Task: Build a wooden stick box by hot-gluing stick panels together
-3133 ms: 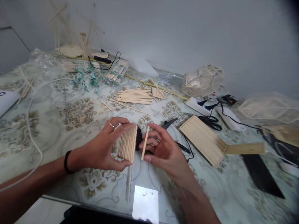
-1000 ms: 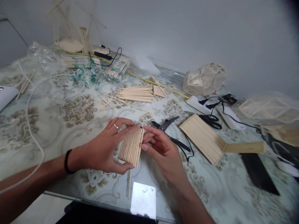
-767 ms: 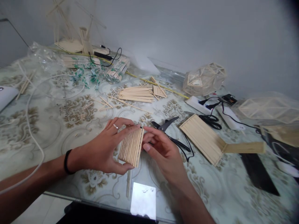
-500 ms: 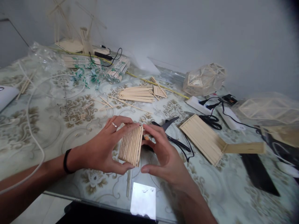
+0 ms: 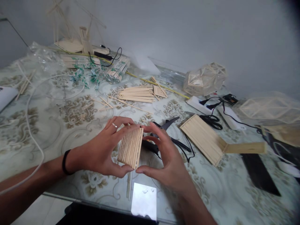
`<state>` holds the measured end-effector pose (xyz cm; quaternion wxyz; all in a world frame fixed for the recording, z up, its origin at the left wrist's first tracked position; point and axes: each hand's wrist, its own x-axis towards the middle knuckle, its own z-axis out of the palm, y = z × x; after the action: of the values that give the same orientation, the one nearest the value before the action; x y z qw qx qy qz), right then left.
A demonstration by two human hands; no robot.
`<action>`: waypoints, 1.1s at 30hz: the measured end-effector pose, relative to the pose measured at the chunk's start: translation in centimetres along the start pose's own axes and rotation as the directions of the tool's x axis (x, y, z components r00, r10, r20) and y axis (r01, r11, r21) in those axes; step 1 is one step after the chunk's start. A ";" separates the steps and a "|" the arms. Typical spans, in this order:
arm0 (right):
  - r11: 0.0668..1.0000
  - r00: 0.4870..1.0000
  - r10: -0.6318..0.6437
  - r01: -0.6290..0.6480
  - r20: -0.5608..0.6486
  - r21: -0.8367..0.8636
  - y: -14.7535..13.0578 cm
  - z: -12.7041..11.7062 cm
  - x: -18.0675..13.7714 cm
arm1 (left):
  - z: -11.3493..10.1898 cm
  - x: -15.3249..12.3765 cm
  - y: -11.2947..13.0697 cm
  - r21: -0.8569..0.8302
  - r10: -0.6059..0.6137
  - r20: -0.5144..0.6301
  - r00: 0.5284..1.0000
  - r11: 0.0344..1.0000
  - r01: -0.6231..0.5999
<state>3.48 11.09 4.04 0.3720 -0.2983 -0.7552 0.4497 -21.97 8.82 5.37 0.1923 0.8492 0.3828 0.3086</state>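
A small panel of wooden sticks [image 5: 129, 148], laid side by side, is held tilted above the table. My left hand [image 5: 106, 145] grips its left side, fingers on the top edge and thumb at the bottom. From the right, my right hand [image 5: 165, 156] pinches the same panel, a fingertip at the upper corner and the thumb at the lower corner. Behind the right fingers lie black-handled scissors [image 5: 167, 125] and a dark tool [image 5: 150, 146], partly hidden. A clear stick [image 5: 129, 184] shows below the panel.
A larger stick panel with an upright flap [image 5: 202, 137] lies right. Loose sticks [image 5: 136, 93] are piled behind my hands, near wrapped stick bundles [image 5: 117, 70]. Power strips [image 5: 199, 105] with cables, stick-frame models [image 5: 205, 78] and a white cable [image 5: 29, 115] surround the work area.
My right thumb has come in to the panel's lower corner, and the right fingers have shifted along its upper edge. The panel has turned slightly; the left hand keeps its grip.
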 end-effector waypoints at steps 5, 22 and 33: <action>0.980 0.999 -0.027 0.031 0.024 -0.199 -0.8 -0.6 0.1 | 0.0 0.2 0.0 0.041 0.011 0.028 1.000 0.999 -0.012; 0.903 0.989 -0.046 0.102 0.143 -0.418 -1.6 -0.9 0.0 | 0.7 0.0 -0.2 0.132 -0.012 0.081 0.997 0.991 0.002; 0.957 0.997 -0.023 0.043 0.074 -0.288 -1.8 -1.2 0.2 | -0.1 0.2 0.4 0.041 -0.023 0.065 0.998 0.999 0.021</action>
<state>4.14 11.05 6.07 0.3053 -0.3209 -0.8303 0.3384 -21.70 8.73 5.71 0.1911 0.8583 0.3918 0.2707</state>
